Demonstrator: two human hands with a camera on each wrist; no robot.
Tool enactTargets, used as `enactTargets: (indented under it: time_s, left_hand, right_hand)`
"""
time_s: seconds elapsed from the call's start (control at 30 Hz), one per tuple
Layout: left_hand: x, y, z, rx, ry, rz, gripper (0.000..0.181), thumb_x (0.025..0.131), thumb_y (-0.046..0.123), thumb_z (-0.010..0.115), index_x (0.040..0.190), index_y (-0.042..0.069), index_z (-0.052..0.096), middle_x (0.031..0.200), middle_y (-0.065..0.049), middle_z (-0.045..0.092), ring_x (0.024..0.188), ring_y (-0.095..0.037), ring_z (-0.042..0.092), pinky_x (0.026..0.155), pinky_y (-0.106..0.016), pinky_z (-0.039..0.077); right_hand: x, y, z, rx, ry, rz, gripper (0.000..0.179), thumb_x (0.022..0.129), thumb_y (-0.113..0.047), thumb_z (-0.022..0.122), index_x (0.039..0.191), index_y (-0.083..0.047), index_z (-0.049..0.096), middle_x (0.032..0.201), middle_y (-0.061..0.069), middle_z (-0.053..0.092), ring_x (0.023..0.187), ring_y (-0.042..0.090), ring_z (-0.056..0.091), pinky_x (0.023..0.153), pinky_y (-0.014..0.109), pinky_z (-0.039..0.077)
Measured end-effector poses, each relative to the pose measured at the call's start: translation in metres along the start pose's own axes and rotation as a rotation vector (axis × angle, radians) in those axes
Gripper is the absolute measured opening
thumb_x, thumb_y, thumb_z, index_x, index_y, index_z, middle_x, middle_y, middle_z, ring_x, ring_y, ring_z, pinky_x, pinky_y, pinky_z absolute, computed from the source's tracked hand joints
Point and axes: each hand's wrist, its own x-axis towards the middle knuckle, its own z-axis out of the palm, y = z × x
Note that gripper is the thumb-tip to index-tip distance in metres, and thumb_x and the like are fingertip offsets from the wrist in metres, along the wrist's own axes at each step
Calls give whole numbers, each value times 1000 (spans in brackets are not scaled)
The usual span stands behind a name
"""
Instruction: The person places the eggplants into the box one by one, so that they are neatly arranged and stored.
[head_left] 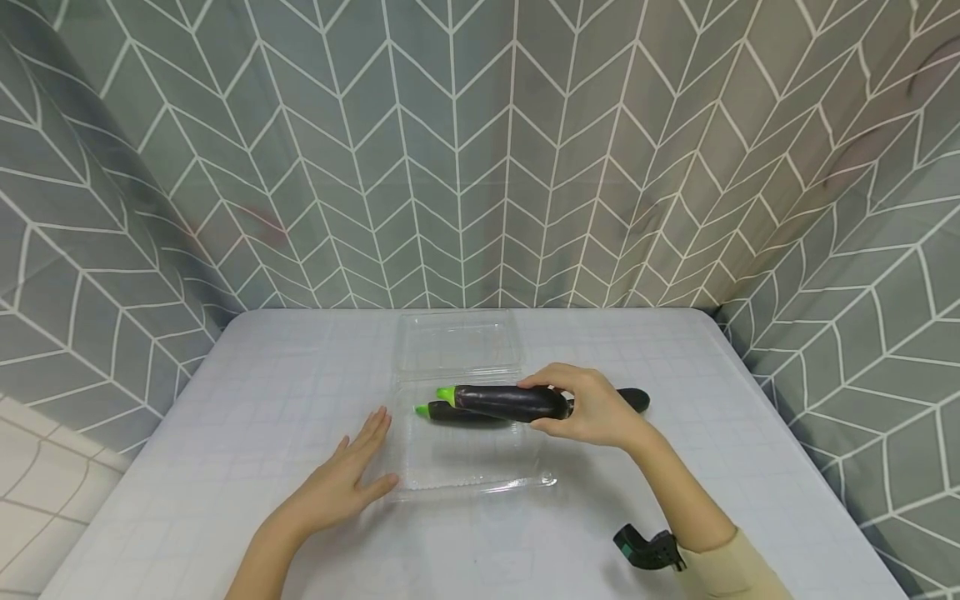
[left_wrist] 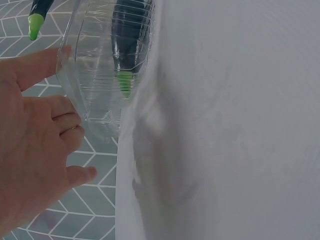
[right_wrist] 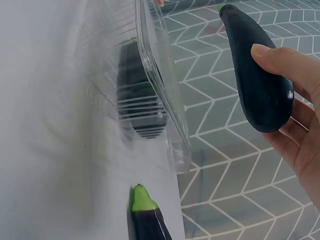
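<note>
My right hand grips a dark purple eggplant near its rounded end, its green stem pointing left. It is held above a clear plastic clamshell container. A second eggplant lies inside the container, partly covered by the held one in the head view. To the right of the container a third eggplant lies on the table, mostly behind my right hand; its green stem end shows in the right wrist view. My left hand, fingers extended, touches the container's left edge.
The container's clear lid lies folded back, away from me. A white cloth covers the table. Patterned grey curtains stand behind and at both sides. A black device sits at my right wrist.
</note>
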Motion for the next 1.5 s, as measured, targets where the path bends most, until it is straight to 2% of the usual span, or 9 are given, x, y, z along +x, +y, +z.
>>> enactTargets:
  time_s: [0.13,0.33,0.63,1.07,1.33,1.5]
  left_hand:
    - [1,0,0,-12,-8,-14,80,94,33,61,151,-2,18,159,-18,11,145,-34,13,111,-64,10]
    - [1,1,-2,0,-6,-20,80,93,34,61,151,-2,19,158,-18,11,145,-33,13,111,-63,10]
    - [0,1,-1,-2,6,-11,81,92,36,62,151,-2,21,158,-18,13,144,-35,14,111,-64,12]
    - [0,0,0,7,11,-4,81,93,36,61,151,-2,20,158,-18,13,144,-36,15,110,-65,13]
    - [0,-1,1,3,16,0,80,92,34,62,151,-3,21,158,-18,13,144,-34,15,110,-64,13]
    - [-1,-1,1,2,15,3,81,93,34,62,151,-3,20,158,-18,13,144,-33,15,111,-64,12]
  right_hand:
    - [4,-2,4,15,-11,9,46,74,-16,84,117,-18,67,111,-8,66,103,10,61,85,36,54]
    - [9,0,11,11,-10,2,47,74,-17,84,118,-19,67,111,-10,65,101,8,60,82,30,53]
    - [15,2,19,18,-19,-8,47,74,-17,84,118,-18,67,111,-10,66,95,7,59,78,27,52]
    - [20,8,40,41,-48,31,47,74,-19,84,118,-19,68,112,-10,66,100,8,59,80,30,53]
    - [16,16,60,-14,-100,67,48,73,-21,85,118,-19,68,113,-7,67,103,11,61,83,31,53]
    - [13,18,70,-106,-136,74,47,73,-22,85,117,-20,68,114,-5,67,107,15,61,90,34,52]
